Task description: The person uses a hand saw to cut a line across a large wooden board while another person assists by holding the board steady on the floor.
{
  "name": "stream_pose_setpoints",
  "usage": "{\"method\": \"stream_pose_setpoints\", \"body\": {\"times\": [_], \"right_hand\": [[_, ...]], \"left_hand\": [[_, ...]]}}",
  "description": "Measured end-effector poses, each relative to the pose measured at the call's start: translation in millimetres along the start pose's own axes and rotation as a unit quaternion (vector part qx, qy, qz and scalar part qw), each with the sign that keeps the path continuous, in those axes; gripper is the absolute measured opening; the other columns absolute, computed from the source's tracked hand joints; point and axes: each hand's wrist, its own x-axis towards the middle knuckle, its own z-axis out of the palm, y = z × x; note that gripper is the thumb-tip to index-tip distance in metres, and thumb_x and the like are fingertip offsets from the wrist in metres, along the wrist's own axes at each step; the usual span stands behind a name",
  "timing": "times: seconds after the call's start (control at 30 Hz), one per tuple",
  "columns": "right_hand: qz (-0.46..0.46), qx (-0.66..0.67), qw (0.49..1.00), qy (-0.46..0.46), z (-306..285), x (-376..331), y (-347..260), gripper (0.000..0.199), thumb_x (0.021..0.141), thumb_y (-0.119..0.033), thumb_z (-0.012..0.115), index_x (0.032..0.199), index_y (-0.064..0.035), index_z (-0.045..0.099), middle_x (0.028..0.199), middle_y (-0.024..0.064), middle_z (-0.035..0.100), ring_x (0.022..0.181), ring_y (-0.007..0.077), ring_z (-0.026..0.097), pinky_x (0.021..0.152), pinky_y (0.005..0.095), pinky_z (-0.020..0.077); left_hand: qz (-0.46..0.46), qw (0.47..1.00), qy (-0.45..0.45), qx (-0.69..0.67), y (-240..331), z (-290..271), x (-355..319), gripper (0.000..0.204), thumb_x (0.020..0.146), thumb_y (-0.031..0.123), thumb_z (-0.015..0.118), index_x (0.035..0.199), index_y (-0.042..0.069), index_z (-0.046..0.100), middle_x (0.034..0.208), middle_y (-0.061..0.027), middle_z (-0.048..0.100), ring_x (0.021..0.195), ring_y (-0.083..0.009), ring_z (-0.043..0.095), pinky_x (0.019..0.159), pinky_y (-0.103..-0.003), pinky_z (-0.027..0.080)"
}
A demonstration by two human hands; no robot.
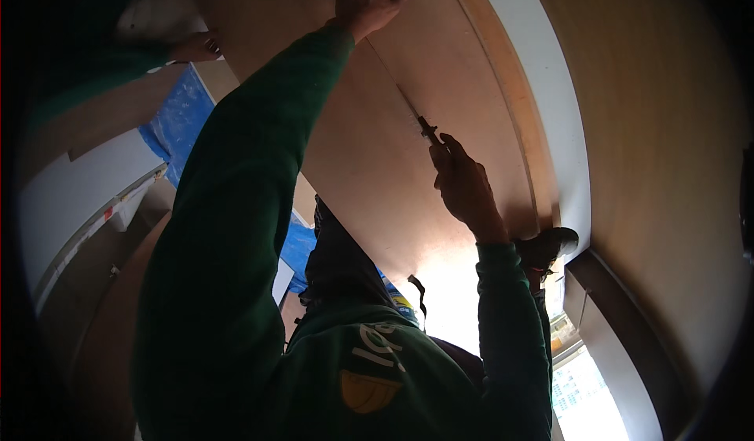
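My left hand (367, 7) lies at the far part of a large brown board (357, 158), thumb stretched out and the other fingers partly cut off by the top edge. In my right hand (465, 180) is a slim dark knife-like tool (428, 131) with a small crosswise piece near its front. Its thin tip points away from me and meets a fine straight line on the board, which runs up toward my left hand. Shadow hides the tool's exact kind and most of its handle.
At upper left is another person's hand (195, 48) beside the board's edge. Blue sheeting (179, 111) and pale panels (94, 182) lie left. A white curved edge (554, 72) and wooden panel (660, 127) stand right. My dark shoe (546, 248) is beside the board; bright light glares nearby.
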Motion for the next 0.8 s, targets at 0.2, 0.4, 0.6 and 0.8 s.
{"method": "stream_pose_setpoints", "body": {"times": [0.2, 0.4, 0.6, 0.8], "right_hand": [[0.006, -0.014, 1.0, 0.021, -2, 6, -13, 0.034, 0.115, -0.034, 0.056, 0.133, -0.0073, 0.065, 0.074, 0.0233, 0.07, 0.068, 0.0453, 0.072, 0.061, 0.0536, 0.0537], [-0.002, -0.015, 1.0, 0.006, -5, 8, -19, 0.032, 0.115, -0.035, 0.057, 0.131, -0.0084, 0.066, 0.069, 0.0227, 0.068, 0.065, 0.0463, 0.071, 0.061, 0.0552, 0.0534], [-0.048, -0.148, 0.987, -0.038, -72, -97, -34, 0.035, 0.11, -0.014, 0.062, 0.144, -0.0076, 0.065, 0.116, 0.0174, 0.078, 0.069, 0.0379, 0.074, 0.06, 0.0472, 0.0569], [0.028, -0.12, 0.99, -0.072, -130, -189, -53, 0.047, 0.11, -0.014, 0.055, 0.157, -0.0046, 0.058, 0.13, 0.0232, 0.077, 0.091, 0.0321, 0.081, 0.071, 0.0375, 0.0617]], "left_hand": [[-0.006, 0.997, 0.015, 0.081, 26, 31, 0, 0.094, 0.111, 0.067, 0.038, 0.174, -0.001, 0.022, 0.181, -0.0313, 0.009, 0.168, -0.0505, 0.005, 0.137, -0.057, 0.003], [0.005, 0.998, 0.032, 0.06, 20, 39, -3, 0.094, 0.111, 0.067, 0.037, 0.175, 0.0, 0.022, 0.181, -0.0309, 0.01, 0.169, -0.0493, 0.004, 0.137, -0.059, 0.002], [0.004, 0.997, 0.038, 0.06, 14, 31, 1, 0.095, 0.11, 0.067, 0.039, 0.174, -0.001, 0.022, 0.181, -0.0323, 0.011, 0.168, -0.0502, 0.004, 0.136, -0.06, 0.004], [0.0, 0.998, 0.035, 0.047, 15, 35, -3, 0.094, 0.11, 0.065, 0.039, 0.174, -0.001, 0.022, 0.181, -0.0323, 0.01, 0.169, -0.05, 0.004, 0.136, -0.06, 0.003]]}}
